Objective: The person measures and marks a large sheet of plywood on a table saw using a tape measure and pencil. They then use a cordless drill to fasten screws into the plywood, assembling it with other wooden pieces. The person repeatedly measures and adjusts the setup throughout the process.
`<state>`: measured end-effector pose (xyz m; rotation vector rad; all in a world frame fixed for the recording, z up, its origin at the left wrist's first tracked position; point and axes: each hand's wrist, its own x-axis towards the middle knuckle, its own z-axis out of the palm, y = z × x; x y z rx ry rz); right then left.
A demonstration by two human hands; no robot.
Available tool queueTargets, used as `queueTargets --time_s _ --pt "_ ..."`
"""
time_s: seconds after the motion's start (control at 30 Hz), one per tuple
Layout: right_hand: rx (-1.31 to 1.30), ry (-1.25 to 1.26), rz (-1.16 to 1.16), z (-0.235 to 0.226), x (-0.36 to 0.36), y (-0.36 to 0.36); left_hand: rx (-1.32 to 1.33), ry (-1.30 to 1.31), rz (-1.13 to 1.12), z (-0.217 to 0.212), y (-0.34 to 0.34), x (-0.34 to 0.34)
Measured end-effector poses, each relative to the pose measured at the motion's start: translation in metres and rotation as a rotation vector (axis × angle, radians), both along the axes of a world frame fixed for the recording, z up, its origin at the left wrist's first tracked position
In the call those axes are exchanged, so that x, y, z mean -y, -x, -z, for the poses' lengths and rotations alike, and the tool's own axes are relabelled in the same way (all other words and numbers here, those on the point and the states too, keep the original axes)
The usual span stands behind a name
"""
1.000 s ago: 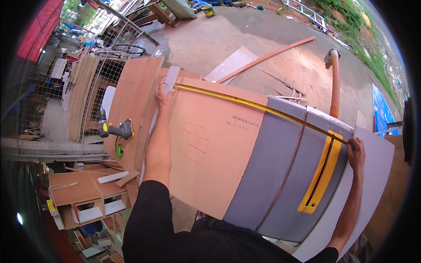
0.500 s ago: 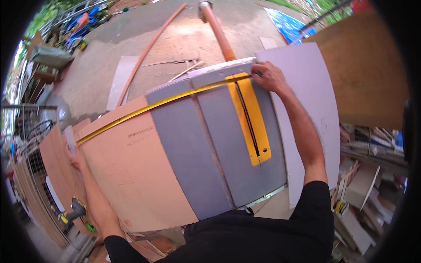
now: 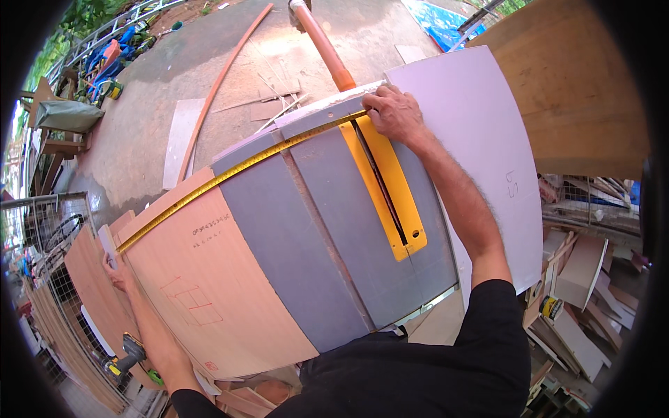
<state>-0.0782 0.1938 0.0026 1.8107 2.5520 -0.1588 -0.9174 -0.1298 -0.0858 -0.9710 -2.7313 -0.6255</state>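
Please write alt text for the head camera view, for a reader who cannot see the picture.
A person stretches a yellow tape measure across a grey table saw top and a light wooden board, the right hand pressing one end at the saw's far edge, the left hand at the board's end. A yellow insert surrounds the blade slot.

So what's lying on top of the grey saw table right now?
A yellow tape measure stretches along the far edge of the grey saw table; the right hand pins one end. A brown board covers its left part, hiding the surface beneath.
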Motion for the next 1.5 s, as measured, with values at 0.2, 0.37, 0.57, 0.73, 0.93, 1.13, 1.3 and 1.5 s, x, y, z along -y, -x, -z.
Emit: queueTargets --time_s 0.2,0.37,0.57,0.73,0.93,1.13,1.3,1.5 --pt "-0.023 -0.134 0.003 0.015 0.01 0.007 0.018 -0.012 -0.007 0.0 0.0 0.002" --pt "-0.05 -0.081 0.047 0.015 0.01 0.009 0.0 0.0 0.011 0.0 0.001 -0.001" --pt "-0.071 -0.047 0.093 0.015 0.01 0.013 0.036 0.019 -0.018 -0.005 -0.001 -0.001" --pt "-0.07 -0.07 0.085 0.018 0.013 0.015 0.103 -0.013 -0.025 -0.006 -0.005 -0.001" --pt "-0.046 -0.093 0.079 0.021 0.015 0.015 0.071 0.016 -0.025 -0.005 -0.001 -0.001" --pt "-0.012 -0.182 0.071 0.027 0.015 0.015 0.066 0.033 -0.036 -0.009 -0.005 -0.001" --pt "-0.012 -0.197 0.071 0.03 0.015 0.015 0.022 0.035 0.022 -0.011 -0.005 -0.001" --pt "-0.02 -0.187 0.091 0.032 0.015 0.015 0.008 0.003 0.061 -0.007 0.001 0.001"
